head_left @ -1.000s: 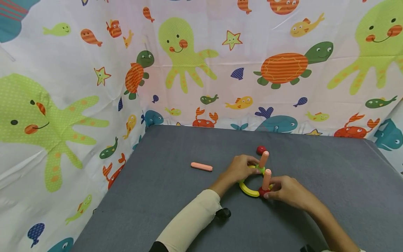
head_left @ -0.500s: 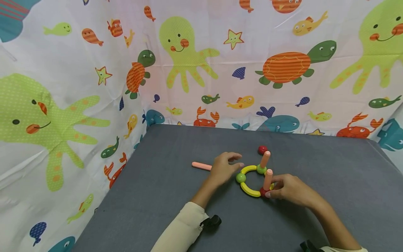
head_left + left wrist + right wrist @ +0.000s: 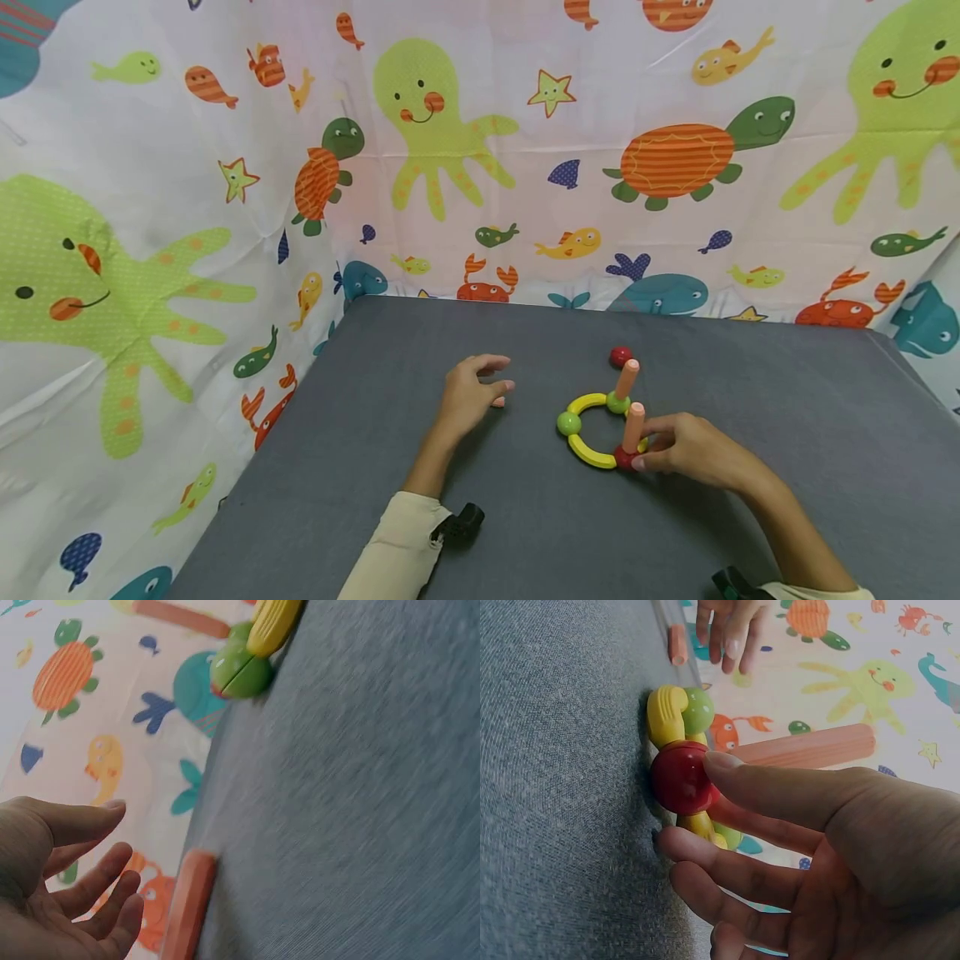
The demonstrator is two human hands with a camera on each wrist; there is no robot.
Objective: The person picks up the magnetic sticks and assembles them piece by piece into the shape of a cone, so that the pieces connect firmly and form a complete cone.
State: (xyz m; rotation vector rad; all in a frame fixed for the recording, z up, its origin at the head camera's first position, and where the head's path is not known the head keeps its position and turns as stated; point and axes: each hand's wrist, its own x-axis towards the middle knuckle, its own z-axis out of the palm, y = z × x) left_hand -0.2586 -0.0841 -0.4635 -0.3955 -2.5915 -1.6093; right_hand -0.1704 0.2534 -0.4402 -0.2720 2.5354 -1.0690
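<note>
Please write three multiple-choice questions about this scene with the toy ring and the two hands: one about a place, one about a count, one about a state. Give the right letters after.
1. Where is the loose red ball?
A. behind the ring, toward the curtain
B. inside the ring
C. in the left hand

2. How many pink sticks stand upright on the ring?
A. one
B. two
C. four

3. What is the left hand doing?
A. gripping a green ball
B. pressing the ring flat
C. open, holding nothing, above the lying pink stick

Answers:
1 A: the head view shows it on the grey table beyond the ring.
2 B: two sticks rise from it.
3 C: the left wrist view shows relaxed fingers apart from the stick, while the right hand touches the red ball in the ring.
</note>
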